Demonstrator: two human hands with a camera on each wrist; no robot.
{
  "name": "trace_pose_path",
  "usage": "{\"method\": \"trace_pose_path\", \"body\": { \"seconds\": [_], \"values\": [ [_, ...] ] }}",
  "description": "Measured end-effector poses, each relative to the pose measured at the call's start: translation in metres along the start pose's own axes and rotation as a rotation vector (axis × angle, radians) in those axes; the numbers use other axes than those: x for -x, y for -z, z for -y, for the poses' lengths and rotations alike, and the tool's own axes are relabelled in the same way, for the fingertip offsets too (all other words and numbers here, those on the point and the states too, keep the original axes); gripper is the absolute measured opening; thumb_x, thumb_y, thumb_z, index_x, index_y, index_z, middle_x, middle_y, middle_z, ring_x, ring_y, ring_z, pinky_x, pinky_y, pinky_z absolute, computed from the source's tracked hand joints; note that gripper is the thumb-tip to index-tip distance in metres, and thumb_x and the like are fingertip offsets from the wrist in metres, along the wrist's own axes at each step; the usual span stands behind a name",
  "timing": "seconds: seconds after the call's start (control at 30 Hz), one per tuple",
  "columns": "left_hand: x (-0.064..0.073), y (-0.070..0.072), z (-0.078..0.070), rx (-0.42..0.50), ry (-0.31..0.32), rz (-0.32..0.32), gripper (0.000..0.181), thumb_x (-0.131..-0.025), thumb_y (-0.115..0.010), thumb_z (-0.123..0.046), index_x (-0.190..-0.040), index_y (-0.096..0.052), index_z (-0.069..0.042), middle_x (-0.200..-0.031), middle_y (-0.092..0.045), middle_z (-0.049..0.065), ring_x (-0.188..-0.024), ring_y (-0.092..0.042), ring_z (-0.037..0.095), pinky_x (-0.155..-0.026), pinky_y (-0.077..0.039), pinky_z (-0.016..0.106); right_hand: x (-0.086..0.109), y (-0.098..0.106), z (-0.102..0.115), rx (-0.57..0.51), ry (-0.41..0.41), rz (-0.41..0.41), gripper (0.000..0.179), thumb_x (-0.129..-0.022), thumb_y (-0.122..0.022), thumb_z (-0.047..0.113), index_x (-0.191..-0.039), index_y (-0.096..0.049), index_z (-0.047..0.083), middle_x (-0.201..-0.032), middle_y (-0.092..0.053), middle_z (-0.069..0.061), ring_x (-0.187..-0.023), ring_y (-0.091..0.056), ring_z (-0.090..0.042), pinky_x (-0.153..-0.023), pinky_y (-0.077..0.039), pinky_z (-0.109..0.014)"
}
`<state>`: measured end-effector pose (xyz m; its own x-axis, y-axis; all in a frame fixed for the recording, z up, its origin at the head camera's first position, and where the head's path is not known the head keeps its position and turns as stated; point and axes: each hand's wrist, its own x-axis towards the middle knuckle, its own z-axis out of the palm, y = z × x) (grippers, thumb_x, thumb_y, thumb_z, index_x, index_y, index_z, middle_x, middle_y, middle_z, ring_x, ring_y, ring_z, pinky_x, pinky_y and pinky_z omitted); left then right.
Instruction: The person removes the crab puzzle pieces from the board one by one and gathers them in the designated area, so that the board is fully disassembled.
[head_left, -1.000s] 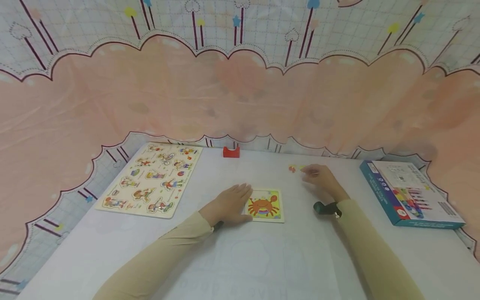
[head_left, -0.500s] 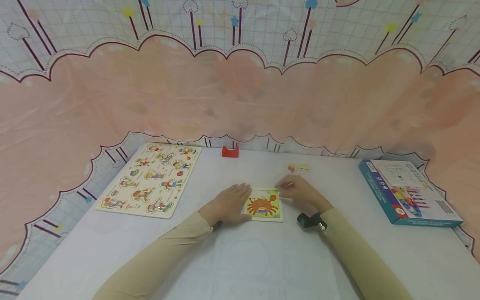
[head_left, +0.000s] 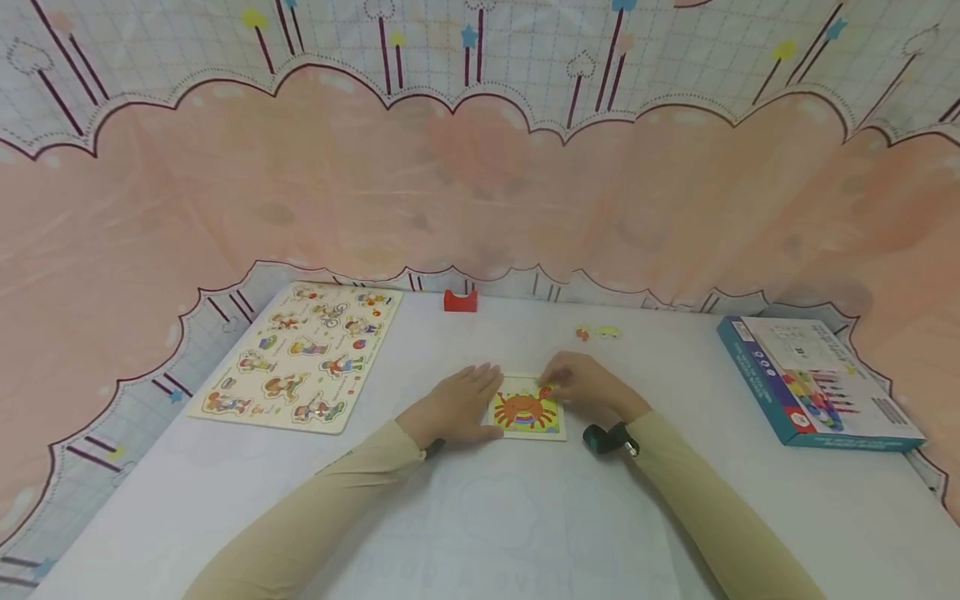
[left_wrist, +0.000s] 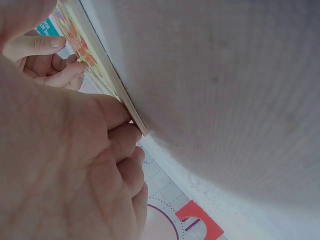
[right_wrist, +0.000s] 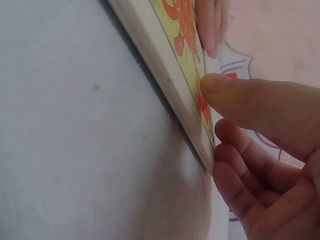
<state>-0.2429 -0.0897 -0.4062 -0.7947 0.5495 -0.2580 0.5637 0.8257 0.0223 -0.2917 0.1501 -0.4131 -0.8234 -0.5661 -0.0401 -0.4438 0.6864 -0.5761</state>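
left hand (head_left: 452, 406): fingers extended against crab puzzle (head_left: 525, 420). right hand (head_left: 590, 386): thumb on puzzle's far-right corner; whether pinching, cannot tell.

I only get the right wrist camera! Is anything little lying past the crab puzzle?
Observer: Yes! The head view shows a small red-and-yellow piece and a small yellowish piece beyond the crab puzzle, to its right.

Child: Where's the left hand's thumb?

Observer: The left hand has its thumb by the puzzle's near left corner.

Child: What's way over on the right?

Observer: A flat box with teal sides.
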Motion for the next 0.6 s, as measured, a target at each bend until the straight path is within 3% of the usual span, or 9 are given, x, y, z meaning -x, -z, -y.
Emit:
{"method": "trace_pose_path", "body": {
  "seconds": [0.37, 0.6],
  "values": [
    [0.0001, 0.0008, -0.0010, 0.010, 0.010, -0.001, 0.086, -0.087, -0.053, -0.058, -0.150, -0.020, -0.010, -0.158, -0.018, 0.005, -0.148, -0.012, 0.020, -0.122, -0.013, 0.035, -0.0032, 0.0001, 0.0045, 0.022, -0.030, 0.047, 0.014, -0.083, -0.070, 0.015, -0.097, -0.073, 0.015, -0.100, -0.063, 0.000, -0.098, -0.055, -0.017, -0.093, -0.049, -0.038],
    [0.0003, -0.0001, -0.0013, 0.010, 0.005, -0.002, 0.085, -0.087, -0.052, -0.058, -0.150, -0.021, -0.010, -0.158, -0.018, 0.005, -0.148, -0.012, 0.020, -0.122, -0.013, 0.034, -0.0033, -0.0001, 0.0057, -0.022, -0.048, 0.038, 0.011, -0.082, -0.071, 0.012, -0.092, -0.074, 0.015, -0.102, -0.062, -0.001, -0.098, -0.054, -0.018, -0.091, -0.049, -0.038]
  ]
}}
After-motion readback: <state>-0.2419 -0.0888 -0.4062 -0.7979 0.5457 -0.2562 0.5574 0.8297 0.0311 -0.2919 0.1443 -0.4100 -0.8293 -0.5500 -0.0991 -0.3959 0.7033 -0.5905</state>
